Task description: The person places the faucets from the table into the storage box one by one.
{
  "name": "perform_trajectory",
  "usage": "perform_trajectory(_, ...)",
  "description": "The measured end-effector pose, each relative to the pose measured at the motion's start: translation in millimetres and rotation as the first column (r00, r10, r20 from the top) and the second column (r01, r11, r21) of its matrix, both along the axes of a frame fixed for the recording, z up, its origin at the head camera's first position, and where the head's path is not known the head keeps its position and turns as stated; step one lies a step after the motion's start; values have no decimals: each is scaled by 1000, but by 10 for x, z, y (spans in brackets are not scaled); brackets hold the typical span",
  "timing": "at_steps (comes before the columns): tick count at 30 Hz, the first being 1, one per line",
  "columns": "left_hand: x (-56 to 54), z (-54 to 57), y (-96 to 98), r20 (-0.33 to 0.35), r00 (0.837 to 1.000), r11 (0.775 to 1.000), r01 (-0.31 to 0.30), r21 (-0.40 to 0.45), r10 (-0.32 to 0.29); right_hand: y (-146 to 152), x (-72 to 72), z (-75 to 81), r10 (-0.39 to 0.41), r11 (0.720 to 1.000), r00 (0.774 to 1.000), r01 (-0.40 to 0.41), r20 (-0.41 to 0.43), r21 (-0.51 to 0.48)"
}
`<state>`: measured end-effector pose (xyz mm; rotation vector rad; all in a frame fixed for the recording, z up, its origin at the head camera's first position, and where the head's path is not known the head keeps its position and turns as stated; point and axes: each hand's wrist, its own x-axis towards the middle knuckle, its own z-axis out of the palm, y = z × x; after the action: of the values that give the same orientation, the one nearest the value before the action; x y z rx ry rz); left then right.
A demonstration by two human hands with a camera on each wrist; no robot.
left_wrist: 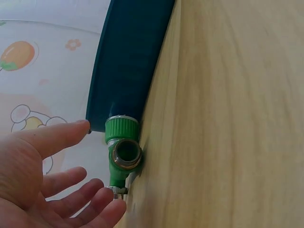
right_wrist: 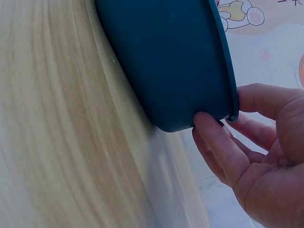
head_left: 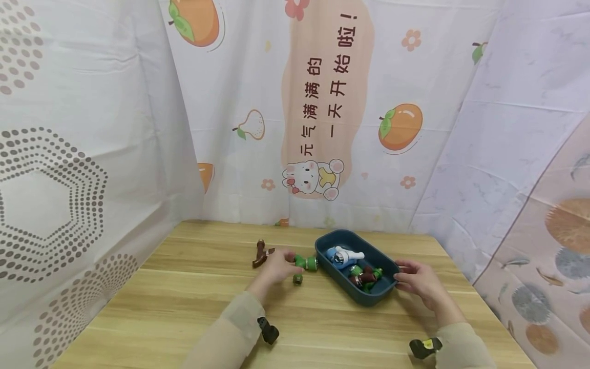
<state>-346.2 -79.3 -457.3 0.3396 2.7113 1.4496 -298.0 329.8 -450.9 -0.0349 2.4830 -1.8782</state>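
Observation:
Beside a green pipe fitting (head_left: pixel 308 263), my left hand (head_left: pixel 276 267) has its thumb and fingers spread. The left wrist view shows the fitting's ribbed collar (left_wrist: pixel 121 127) against the bin and a round opening facing the camera. A small green ring-like piece (head_left: pixel 297 279) sits on the table just nearer than that hand. At the right end of the dark teal bin (head_left: pixel 357 296), my right hand (head_left: pixel 421 282) holds the wall, digits at the rim and against the outside. Inside lie a white and blue fitting (head_left: pixel 349 256) and brown and green fittings (head_left: pixel 365 277).
A brown branched fitting (head_left: pixel 260 254) lies to the left of my left hand, towards the back. The wooden table (head_left: pixel 175 307) ends at a printed curtain (head_left: pixel 249 169) behind, with more cloth hanging on both sides.

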Motion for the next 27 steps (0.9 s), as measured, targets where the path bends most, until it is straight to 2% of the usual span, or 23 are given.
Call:
perform_trajectory(10, 30, -35, 52, 38, 999, 1000, 15, 0, -15, 6, 3, 18, 8, 1000, 1000, -8, 1, -7)
perform_trajectory(15, 54, -49, 60, 16, 1000, 1000, 20, -7, -20, 2, 6, 2, 3, 1000, 1000, -3, 5, -14)
perform_trajectory(20, 58, -79, 42, 7, 1000, 1000, 16, -9, -16, 9, 8, -2, 11, 1000, 1000, -11, -1, -14)
perform_trajectory(27, 30, -96, -30, 37, 999, 1000, 12, -4, -12, -3, 11, 9, 9, 1000, 1000, -9, -1, -19)
